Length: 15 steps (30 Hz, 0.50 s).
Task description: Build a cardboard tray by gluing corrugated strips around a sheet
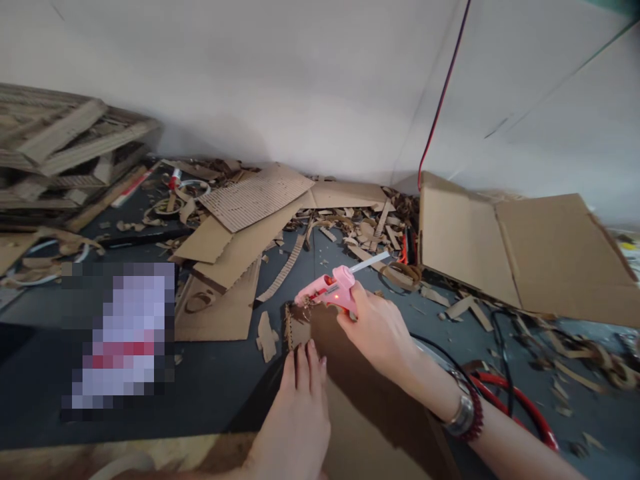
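Note:
My right hand [377, 327] is wrapped round the handle of a pink hot glue gun [330, 293], from whose back a whitish glue stick [370, 261] sticks out. The gun's nozzle points left, over the far left corner of a cardboard piece [350, 393]. Whether it touches the cardboard I cannot tell. My left hand [303, 400] lies with outstretched fingers on the same cardboard, just below that corner. A narrow corrugated edge [289, 327] shows at the cardboard's left side. A torn cardboard scrap [267, 337] lies to its left.
Stacked cardboard sheets [245, 247] lie at the back left. An opened cardboard box [465, 240] leans at the right. Scraps [350, 227] litter the dark table along the wall. A red hose [525, 400] and black cable [500, 360] lie right. A pixelated object [130, 327] sits left.

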Tool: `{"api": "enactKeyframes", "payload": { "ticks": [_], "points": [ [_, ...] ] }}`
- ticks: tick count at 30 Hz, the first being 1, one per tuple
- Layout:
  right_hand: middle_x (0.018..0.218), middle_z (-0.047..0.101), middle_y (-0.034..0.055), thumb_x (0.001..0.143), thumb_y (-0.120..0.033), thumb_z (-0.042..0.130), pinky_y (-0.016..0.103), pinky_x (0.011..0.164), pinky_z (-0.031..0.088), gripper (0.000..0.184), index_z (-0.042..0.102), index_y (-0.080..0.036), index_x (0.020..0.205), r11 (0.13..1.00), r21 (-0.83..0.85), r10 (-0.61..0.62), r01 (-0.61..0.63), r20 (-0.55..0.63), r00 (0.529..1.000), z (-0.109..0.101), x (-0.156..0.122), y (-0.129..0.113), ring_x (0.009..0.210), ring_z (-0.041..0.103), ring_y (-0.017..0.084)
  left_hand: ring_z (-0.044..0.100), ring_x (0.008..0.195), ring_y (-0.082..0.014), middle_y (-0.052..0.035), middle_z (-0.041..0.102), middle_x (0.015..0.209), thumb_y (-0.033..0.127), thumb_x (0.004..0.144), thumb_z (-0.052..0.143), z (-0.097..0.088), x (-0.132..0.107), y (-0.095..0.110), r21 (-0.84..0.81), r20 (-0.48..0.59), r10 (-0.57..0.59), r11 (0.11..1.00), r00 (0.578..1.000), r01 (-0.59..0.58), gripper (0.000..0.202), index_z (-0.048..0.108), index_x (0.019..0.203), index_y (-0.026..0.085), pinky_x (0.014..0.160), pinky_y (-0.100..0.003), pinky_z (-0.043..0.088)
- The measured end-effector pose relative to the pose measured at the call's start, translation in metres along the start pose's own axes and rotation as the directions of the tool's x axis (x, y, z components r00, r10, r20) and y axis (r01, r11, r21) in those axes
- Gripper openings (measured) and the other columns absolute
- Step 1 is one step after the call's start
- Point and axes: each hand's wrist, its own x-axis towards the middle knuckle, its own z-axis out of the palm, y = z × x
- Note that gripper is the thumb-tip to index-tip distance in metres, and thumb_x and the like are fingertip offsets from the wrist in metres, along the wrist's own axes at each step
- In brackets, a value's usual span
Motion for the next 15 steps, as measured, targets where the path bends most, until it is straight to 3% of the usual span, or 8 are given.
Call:
{"api": "enactKeyframes", "payload": {
  "ticks": [15],
  "points": [
    [0.07, 0.068, 0.0079, 0.074, -0.014, 0.049, 0.026, 0.05, 0.032, 0.018, 0.053, -0.014, 0.091, 1.0, -0.015, -0.007, 0.007, -0.008, 1.0, 0.0028, -0.0024, 0.0027, 0.063, 0.064, 0.021, 0.046, 0.113, -0.0402, -0.0273, 0.043, 0.126, 0.062, 0.06, 0.06, 0.0075, 0.0007, 0.0024, 0.046, -0.139, -0.013, 0.999, 0.99, 0.02, 0.087, 0.045, 0.123, 0.003, 0.091, -0.048, 0.039]
  ]
}}
